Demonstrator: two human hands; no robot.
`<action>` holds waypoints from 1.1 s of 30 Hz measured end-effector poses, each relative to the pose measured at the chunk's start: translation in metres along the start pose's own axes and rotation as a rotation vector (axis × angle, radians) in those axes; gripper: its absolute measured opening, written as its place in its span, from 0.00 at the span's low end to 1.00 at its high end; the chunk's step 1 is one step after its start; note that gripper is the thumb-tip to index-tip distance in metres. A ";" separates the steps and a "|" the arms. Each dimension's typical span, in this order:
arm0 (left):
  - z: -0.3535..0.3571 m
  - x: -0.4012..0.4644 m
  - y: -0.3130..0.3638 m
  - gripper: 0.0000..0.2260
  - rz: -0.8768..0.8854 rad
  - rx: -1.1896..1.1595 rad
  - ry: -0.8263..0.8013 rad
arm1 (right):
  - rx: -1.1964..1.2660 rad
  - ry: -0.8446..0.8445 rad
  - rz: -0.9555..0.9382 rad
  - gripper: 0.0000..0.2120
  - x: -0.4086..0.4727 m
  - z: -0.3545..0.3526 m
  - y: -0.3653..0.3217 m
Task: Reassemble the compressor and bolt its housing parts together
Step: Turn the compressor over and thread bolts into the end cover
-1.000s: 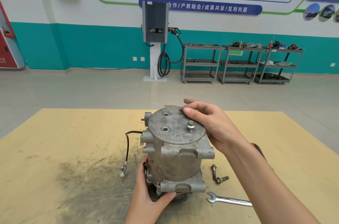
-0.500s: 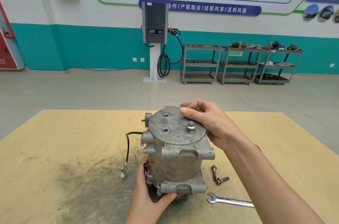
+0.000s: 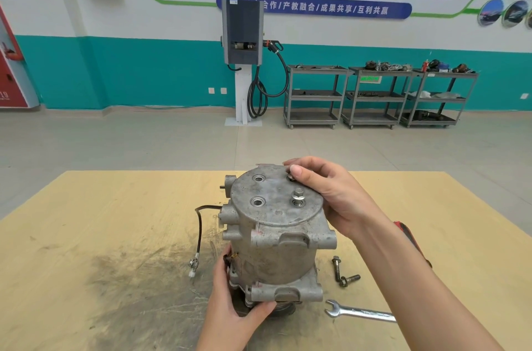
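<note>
The grey metal compressor (image 3: 273,247) stands upright on the wooden table (image 3: 86,235). My left hand (image 3: 230,307) grips its lower flange at the near left. Over the far right of the round top cover, my right hand (image 3: 331,192) pinches a bolt (image 3: 290,177) with thumb and fingertips as it sits in a hole. A second bolt (image 3: 298,196) stands in the near right hole. Both left holes (image 3: 258,201) are empty. Two loose bolts (image 3: 342,273) lie on the table to the right of the housing.
An open-end wrench (image 3: 359,314) lies at the near right of the compressor. A red-handled tool (image 3: 408,235) shows behind my right forearm. A black cable with a white connector (image 3: 198,235) hangs off the left side. Grey carts (image 3: 374,97) stand by the far wall.
My right hand's fingers have shifted slightly on the far right bolt, and its head now shows under my thumb. The compressor and my left hand have stayed in place.
</note>
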State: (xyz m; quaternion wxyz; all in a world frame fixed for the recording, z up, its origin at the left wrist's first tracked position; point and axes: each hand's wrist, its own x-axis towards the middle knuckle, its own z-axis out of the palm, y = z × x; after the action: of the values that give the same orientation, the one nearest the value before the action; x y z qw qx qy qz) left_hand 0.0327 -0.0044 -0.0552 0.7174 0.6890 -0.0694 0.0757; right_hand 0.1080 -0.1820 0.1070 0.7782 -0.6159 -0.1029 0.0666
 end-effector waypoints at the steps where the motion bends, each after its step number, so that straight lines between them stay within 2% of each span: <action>1: 0.000 0.000 0.000 0.46 0.000 0.003 0.004 | -0.006 -0.003 -0.004 0.10 0.000 0.000 0.000; 6: 0.000 0.001 -0.002 0.45 0.001 0.007 0.006 | -0.031 -0.013 -0.045 0.06 0.000 0.000 -0.001; 15: 0.001 0.001 -0.003 0.42 0.019 -0.012 0.025 | -0.115 -0.067 -0.032 0.07 0.000 -0.002 -0.007; 20: 0.001 0.002 -0.003 0.48 0.024 0.002 0.021 | -0.110 -0.040 -0.013 0.04 0.002 0.003 -0.011; 26: 0.000 0.004 -0.006 0.49 0.016 -0.007 -0.001 | -0.146 0.017 -0.013 0.09 0.003 0.009 -0.014; 29: 0.000 0.004 -0.006 0.54 0.013 -0.011 -0.017 | -0.138 -0.024 -0.002 0.06 0.000 0.005 -0.013; 33: -0.001 0.004 -0.004 0.52 0.013 -0.016 -0.029 | -0.142 -0.078 0.010 0.07 -0.004 0.001 -0.011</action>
State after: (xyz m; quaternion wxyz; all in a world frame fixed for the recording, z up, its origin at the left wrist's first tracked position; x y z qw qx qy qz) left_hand 0.0376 -0.0037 -0.0584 0.7214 0.6838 -0.0847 0.0699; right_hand 0.1036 -0.1841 0.1172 0.7276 -0.6670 -0.1344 0.0869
